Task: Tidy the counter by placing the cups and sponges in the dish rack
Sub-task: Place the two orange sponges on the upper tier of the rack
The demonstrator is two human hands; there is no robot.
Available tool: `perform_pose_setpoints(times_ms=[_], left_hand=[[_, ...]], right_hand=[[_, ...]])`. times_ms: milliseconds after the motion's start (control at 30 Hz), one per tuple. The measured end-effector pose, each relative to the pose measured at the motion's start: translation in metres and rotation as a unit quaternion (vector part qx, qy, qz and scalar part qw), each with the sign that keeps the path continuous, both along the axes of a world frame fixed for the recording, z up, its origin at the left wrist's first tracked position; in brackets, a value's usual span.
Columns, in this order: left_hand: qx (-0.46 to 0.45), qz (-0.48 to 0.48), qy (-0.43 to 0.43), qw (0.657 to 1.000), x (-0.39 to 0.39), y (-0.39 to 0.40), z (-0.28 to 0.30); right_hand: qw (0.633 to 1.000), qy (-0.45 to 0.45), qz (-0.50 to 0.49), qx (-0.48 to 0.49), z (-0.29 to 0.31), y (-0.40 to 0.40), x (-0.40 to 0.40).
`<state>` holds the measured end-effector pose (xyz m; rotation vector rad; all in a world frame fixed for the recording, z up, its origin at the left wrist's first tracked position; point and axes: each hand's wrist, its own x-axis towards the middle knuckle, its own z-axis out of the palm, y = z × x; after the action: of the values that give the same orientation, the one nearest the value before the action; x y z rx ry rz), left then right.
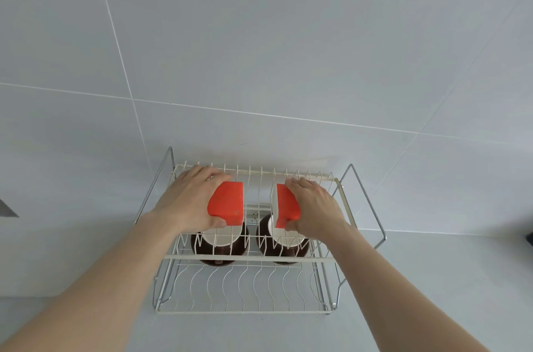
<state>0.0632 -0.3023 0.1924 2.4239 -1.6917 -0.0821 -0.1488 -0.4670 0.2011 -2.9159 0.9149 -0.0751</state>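
Dish rack [288,257], upper tier: left hand [189,201] grips left sponge [227,204]; right hand [313,207] grips right sponge [284,206]. Two brown cups [219,249] [284,248] below, partly hidden by sponges and wires.

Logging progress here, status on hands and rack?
Left hand, right hand each grip an orange sponge over white wire dish rack. Two brown cups racked. Nothing obstructing.
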Motion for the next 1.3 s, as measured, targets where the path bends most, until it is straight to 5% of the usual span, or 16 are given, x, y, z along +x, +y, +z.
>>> perform_pose_setpoints(times_ms=[1300], left_hand=[[-0.032,0.037,0.064,0.997,-0.008,0.008,-0.012]], right_hand=[[0.997,-0.036,-0.066,0.011,-0.028,-0.001,-0.006]])
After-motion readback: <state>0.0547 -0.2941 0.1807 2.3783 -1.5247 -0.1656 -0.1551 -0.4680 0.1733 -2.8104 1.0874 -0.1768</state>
